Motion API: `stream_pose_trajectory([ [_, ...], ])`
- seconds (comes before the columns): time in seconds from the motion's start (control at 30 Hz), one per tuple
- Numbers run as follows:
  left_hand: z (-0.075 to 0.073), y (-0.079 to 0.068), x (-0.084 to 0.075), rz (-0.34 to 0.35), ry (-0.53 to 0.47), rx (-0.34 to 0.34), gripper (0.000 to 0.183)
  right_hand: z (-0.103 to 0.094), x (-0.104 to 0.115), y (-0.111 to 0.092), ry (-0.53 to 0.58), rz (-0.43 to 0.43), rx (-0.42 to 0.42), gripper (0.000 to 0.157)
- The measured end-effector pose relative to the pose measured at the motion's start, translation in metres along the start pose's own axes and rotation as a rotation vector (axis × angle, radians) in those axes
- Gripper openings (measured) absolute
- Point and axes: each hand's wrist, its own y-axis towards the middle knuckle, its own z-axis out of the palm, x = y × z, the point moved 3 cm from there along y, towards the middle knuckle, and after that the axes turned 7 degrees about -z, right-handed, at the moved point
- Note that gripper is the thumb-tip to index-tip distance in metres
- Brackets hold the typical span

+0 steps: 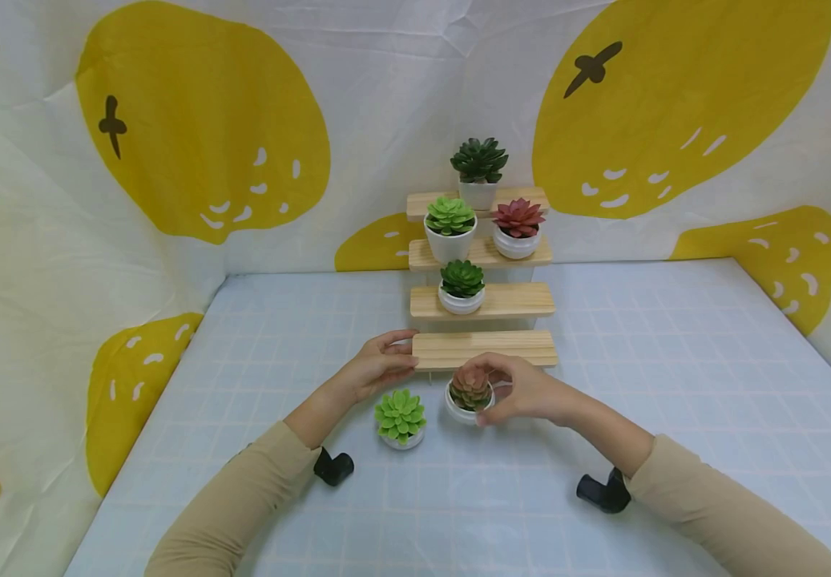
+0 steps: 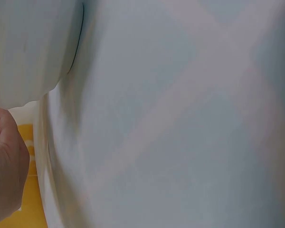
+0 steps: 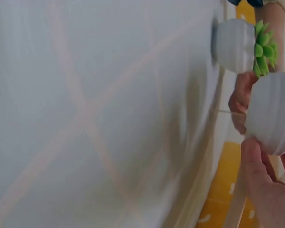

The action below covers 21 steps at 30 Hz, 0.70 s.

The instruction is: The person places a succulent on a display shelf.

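A tiered wooden plant stand point(image 1: 485, 350) stands at the back middle of the table. My left hand point(image 1: 375, 369) grips the left end of its lowest shelf. Just in front of that shelf, my right hand point(image 1: 526, 391) holds a reddish-brown succulent point(image 1: 470, 388) in a white pot point(image 3: 270, 114) by the pot's side. In the right wrist view the pot appears raised off the table, with a thumb and fingers about it. A light green succulent point(image 1: 400, 417) in a white pot sits on the table between my forearms, touched by neither hand.
On the upper shelves stand a dark green succulent point(image 1: 479, 160), a light green one point(image 1: 449, 216), a red one point(image 1: 518, 218) and a green one point(image 1: 461, 279), all in white pots. A yellow-patterned white cloth point(image 1: 401, 96) hangs behind. Black devices point(image 1: 333, 466) sit at both wrists.
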Motion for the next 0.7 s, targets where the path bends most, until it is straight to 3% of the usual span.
stream_pose_trajectory([
  [0.7, 0.0, 0.0, 0.0, -0.011, -0.001, -0.008, 0.058, -0.024, 0.019, -0.006, -0.023, 0.021, -0.09, 0.065],
])
